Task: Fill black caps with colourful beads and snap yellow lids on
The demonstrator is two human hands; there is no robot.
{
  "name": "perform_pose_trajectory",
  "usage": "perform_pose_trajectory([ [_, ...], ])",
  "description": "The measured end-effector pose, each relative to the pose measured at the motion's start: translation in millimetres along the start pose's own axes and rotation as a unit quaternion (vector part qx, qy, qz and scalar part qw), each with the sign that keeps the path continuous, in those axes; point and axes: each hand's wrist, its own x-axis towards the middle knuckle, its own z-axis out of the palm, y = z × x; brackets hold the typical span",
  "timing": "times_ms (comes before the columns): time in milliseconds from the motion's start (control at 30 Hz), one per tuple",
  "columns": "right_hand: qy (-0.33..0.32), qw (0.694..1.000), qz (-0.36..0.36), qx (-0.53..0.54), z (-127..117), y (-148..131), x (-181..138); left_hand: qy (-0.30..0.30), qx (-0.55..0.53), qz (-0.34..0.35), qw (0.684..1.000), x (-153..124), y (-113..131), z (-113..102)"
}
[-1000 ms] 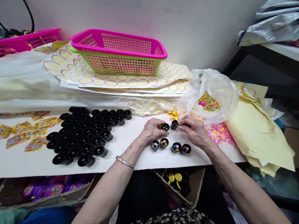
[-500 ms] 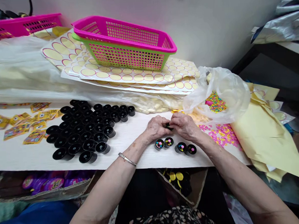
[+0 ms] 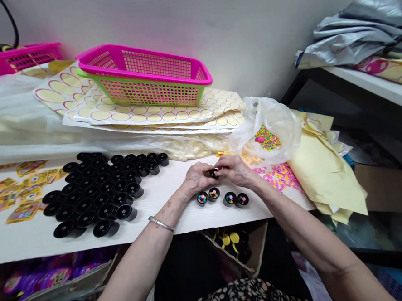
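Observation:
My left hand (image 3: 197, 177) and my right hand (image 3: 234, 170) meet over the white table (image 3: 157, 207), fingers pinched together round one small black cup (image 3: 213, 172). Just in front of them stand several small black cups with coloured beads inside (image 3: 220, 197) in a row. A clear plastic bag of mixed coloured beads (image 3: 267, 137) lies just beyond my right hand, with pink beads (image 3: 279, 175) spread on the table beside it. A silver bracelet is on my left wrist.
Many empty black cups (image 3: 99, 190) cluster at the left. Yellow printed stickers (image 3: 16, 191) lie far left. A pink and green basket (image 3: 142, 74) sits on round-label sheets (image 3: 158, 114). Yellow paper sheets (image 3: 325, 170) hang off the right edge. Cardboard boxes stand under the table.
A second ago each hand held its own black cup, slightly apart. The hands have closed together on one cup. The view shifted slightly; the row of filled cups stayed put.

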Motion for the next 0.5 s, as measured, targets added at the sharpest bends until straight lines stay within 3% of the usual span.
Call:
perform_pose_trajectory([
  [133, 0.101, 0.990, 0.060, 0.076, -25.1, 18.6, -14.3, 0.008, -0.014, -0.039, 0.999, 1.2, 0.2, 0.4],
  [200, 0.128, 0.988, 0.088, 0.019, -38.8, 33.0, -23.5, 0.011, -0.024, -0.058, 0.998, 2.3, 1.9, -0.7],
  [267, 0.107, 0.986, 0.111, -0.064, -47.8, 47.6, -33.2, 0.017, -0.027, -0.069, 0.997, 3.2, 4.7, -3.1],
  [367, 0.095, 0.976, 0.105, -0.163, -46.7, 61.1, -47.3, 0.024, -0.022, -0.068, 0.997, 3.4, 11.6, -9.3],
  [500, 0.179, 0.949, 0.075, -0.247, -27.5, 56.4, -62.2, 0.005, -0.053, -0.040, 0.998, 4.9, 21.5, -18.5],
])
